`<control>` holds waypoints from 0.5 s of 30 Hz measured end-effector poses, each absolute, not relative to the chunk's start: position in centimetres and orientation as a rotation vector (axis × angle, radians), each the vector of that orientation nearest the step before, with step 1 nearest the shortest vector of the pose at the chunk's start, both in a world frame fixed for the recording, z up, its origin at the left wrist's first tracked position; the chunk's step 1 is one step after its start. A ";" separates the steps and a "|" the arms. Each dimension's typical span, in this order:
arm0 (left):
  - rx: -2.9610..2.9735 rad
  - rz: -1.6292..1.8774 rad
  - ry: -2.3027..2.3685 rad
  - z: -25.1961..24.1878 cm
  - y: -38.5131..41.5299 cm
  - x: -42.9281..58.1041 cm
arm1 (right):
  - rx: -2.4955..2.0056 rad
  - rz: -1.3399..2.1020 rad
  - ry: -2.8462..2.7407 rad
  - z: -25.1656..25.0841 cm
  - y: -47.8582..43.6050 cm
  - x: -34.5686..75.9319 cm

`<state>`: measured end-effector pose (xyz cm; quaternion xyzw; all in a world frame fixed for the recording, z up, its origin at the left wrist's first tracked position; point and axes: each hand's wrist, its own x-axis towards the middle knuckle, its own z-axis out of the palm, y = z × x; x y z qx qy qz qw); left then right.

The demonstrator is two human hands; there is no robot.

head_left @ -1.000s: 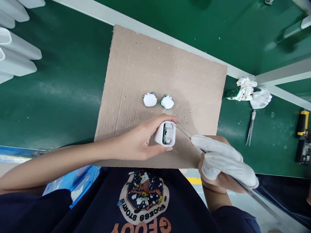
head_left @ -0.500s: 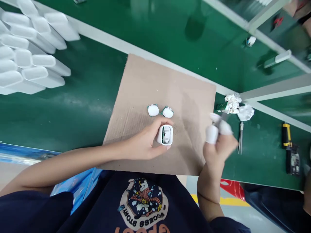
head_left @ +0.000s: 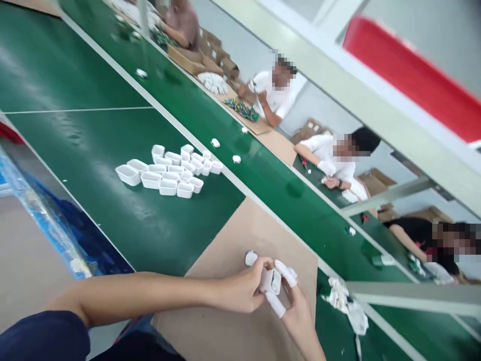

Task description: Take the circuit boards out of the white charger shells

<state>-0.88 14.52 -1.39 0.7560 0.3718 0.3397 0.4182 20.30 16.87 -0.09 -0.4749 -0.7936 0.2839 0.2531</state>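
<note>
My left hand (head_left: 244, 288) is closed around a white plastic housing (head_left: 266, 282) above the cardboard sheet (head_left: 221, 255). The housing's open end faces right, with something white and dark inside that is too small to make out. White finger covers are on the thumb and fingers of my right hand (head_left: 295, 306), which pinches the housing at either side of that opening. Just beyond my left fingers, a small white-topped green circuit piece (head_left: 251, 258) lies on the cardboard.
Several empty white housings (head_left: 171, 173) stand grouped on the green table (head_left: 93, 150). Crumpled white material (head_left: 338, 296) lies right of the cardboard, beside a metal post (head_left: 406, 298). Across the green conveyor belt (head_left: 270, 175), several co-workers sit, one in a white shirt (head_left: 276, 100).
The view has swung left and up, bringing co-workers into sight. My right hand has come in from the right to the housing. One circuit piece now shows on the cardboard instead of two.
</note>
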 end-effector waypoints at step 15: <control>2.190 0.586 2.301 1.8 19.4 -19.4 | -1.841 0.216 -2.001 2.5 39.4 21.1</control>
